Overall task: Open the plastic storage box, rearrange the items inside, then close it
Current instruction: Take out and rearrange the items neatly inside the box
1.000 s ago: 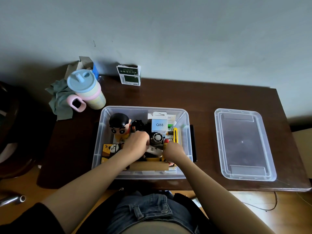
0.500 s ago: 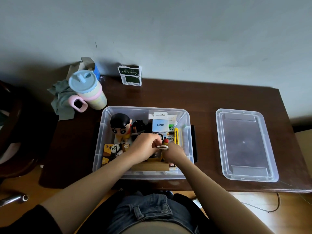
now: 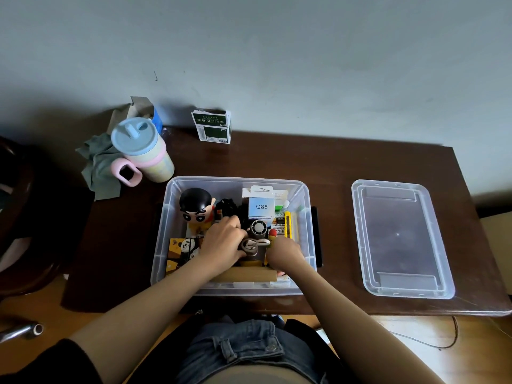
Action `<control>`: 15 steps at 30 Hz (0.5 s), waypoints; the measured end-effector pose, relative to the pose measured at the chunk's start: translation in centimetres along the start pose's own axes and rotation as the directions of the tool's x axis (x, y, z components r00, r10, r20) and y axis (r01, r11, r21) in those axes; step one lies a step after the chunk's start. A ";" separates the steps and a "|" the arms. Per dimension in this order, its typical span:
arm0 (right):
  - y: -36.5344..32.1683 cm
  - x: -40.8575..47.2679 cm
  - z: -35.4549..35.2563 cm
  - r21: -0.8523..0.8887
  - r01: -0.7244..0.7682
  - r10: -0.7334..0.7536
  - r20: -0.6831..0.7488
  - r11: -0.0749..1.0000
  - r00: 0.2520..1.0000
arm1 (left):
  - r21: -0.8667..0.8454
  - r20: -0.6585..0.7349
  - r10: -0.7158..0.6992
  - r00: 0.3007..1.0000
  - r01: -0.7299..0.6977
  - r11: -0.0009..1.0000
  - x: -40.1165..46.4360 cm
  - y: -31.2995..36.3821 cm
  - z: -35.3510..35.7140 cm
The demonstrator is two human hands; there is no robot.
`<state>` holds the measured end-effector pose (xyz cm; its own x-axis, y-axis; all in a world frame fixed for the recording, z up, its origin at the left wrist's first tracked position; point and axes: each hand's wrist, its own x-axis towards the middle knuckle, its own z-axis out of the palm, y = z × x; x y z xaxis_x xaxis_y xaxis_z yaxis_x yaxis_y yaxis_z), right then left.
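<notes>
The clear plastic storage box [image 3: 306, 195] stands open at the table's front middle, its lid [image 3: 399, 236] lying flat to the right. Inside are a cartoon figure with black hair [image 3: 197, 209], a white Q88 box [image 3: 261, 207], a small round fan [image 3: 258, 227], a yellow utility knife [image 3: 288, 224], a panda-print box [image 3: 184, 249] and a brown cardboard piece [image 3: 243, 275]. My left hand [image 3: 225, 241] grips a small grey-and-white gadget [image 3: 253, 244] in the box's middle. My right hand [image 3: 285, 252] is curled beside it over the items; what it holds is hidden.
A pastel lidded cup [image 3: 144, 152] with a pink handle stands at the back left beside a grey cloth [image 3: 99, 167]. A green-and-white carton [image 3: 212, 126] sits against the wall. A metal tube [image 3: 20, 331] shows at the lower left.
My left hand has shifted right and taken up the small grey-and-white gadget, which now shows between the two hands. My right hand has stayed in place.
</notes>
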<state>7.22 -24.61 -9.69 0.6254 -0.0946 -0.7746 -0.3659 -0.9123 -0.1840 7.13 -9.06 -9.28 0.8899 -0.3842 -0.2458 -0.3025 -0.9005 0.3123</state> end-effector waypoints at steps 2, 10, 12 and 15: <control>-0.1 -0.2 -0.1 -0.010 0.013 -0.013 -0.004 1.000 1.000 | 0.006 0.020 -0.003 1.000 0.003 1.000 0.1 -0.3 -0.1; -0.4 -0.2 -0.1 -0.029 0.023 -0.022 0.035 0.999 0.999 | 0.000 0.010 0.040 0.999 -0.040 0.999 0.2 0.7 -0.4; -0.4 -0.2 0.0 -0.032 0.024 -0.023 0.030 0.999 0.999 | 0.025 0.005 0.037 0.999 -0.037 0.999 0.3 0.7 -0.5; -0.1 0.0 0.3 -0.018 0.007 -0.006 0.023 1.000 1.000 | 0.073 0.018 0.027 0.999 -0.028 0.997 0.2 0.4 -0.7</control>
<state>7.02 -24.40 -9.81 0.6116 -0.0796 -0.7872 -0.3490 -0.9200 -0.1782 7.41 -9.33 -8.57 0.8752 -0.4118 -0.2540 -0.3514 -0.9018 0.2516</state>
